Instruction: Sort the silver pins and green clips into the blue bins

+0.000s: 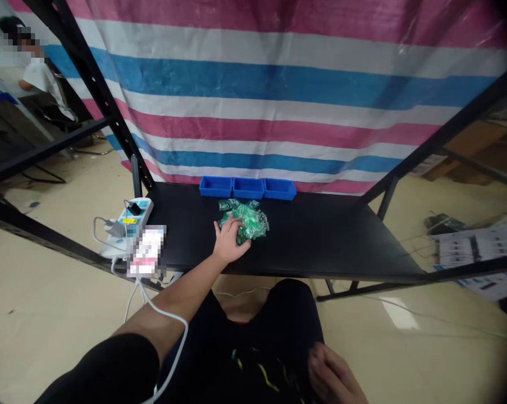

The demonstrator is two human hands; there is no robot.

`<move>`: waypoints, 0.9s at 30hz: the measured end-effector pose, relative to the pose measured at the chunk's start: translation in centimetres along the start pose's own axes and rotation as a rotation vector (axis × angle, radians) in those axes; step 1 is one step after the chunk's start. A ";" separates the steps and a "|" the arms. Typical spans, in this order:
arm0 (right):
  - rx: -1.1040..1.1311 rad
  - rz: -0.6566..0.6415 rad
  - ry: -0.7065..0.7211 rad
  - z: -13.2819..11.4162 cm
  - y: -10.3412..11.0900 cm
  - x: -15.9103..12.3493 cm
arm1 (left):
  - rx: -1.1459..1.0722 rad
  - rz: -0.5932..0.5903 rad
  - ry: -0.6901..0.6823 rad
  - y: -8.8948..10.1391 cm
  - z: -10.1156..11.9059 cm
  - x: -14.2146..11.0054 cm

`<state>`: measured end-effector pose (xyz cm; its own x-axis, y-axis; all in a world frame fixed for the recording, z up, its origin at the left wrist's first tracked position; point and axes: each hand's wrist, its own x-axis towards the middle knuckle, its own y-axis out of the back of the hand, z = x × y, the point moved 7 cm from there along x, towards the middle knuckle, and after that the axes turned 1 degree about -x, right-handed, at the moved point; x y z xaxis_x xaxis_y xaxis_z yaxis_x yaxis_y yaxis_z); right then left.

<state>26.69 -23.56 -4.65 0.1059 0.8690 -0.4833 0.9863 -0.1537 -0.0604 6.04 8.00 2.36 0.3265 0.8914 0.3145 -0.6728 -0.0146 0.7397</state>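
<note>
A pile of small, clear packets with green in them (pixel 255 220) lies on the black tabletop (pixel 316 235). My left hand (pixel 228 238) rests on the near left side of this pile. Its fingers are spread, with the fingertips among the packets, and nothing is visibly gripped. Low at the right, beside my right thigh, my right hand (pixel 331 373) is off the table and slightly blurred. Its fingers are curled together, and whatever is inside them, if anything, is hidden.
Three blue bins (pixel 248 194) stand in a row behind the pile. At the table's left end are a white power strip (pixel 144 216) and a phone (pixel 147 251) with a lit screen. A white cable (pixel 181 331) crosses my left arm. A striped sheet (pixel 274 84) hangs behind. Another person (pixel 42 78) sits far left.
</note>
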 end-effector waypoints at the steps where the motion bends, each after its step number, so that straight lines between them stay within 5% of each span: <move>1: -0.130 -0.015 0.005 0.1 -1.0 1.8 | -0.008 0.008 0.006 0.1 -0.1 0.0; 4: -0.622 -0.113 0.024 -1.6 -4.7 6.5 | -0.046 0.048 0.038 0.3 -0.6 0.1; 7: -1.017 -0.332 0.098 -6.0 -9.1 7.0 | -0.093 0.091 0.078 0.5 -1.2 0.1; 11: -0.514 -0.656 0.423 -13.7 -13.1 2.7 | -0.119 0.133 0.115 0.5 -1.9 0.1; 13: -0.091 -0.965 0.381 -13.6 -13.5 1.3 | -0.123 0.133 0.108 0.3 -2.1 0.1; 15: 0.115 -1.211 0.144 -9.9 -13.5 2.1 | -0.134 0.142 0.102 0.2 -2.3 0.2; 16: 0.143 -1.165 0.012 -7.1 -13.4 4.0 | -0.141 0.148 0.101 0.2 -2.4 0.2; 20: 0.085 -0.273 -0.087 1.7 -10.2 14.2 | -0.163 0.169 0.097 0.1 -2.7 0.3; 24: -0.165 -0.334 0.049 4.5 -11.7 16.7 | -0.177 0.170 0.108 0.3 -2.8 0.2; 27: -0.289 -0.356 -0.017 6.6 -11.7 17.3 | -0.204 0.196 0.107 0.5 -3.0 0.1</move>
<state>16.15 -9.82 -18.02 -0.2456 0.8358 -0.4910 0.9561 0.2925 0.0196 3.79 9.46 0.99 0.1128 0.9233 0.3672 -0.8392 -0.1093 0.5327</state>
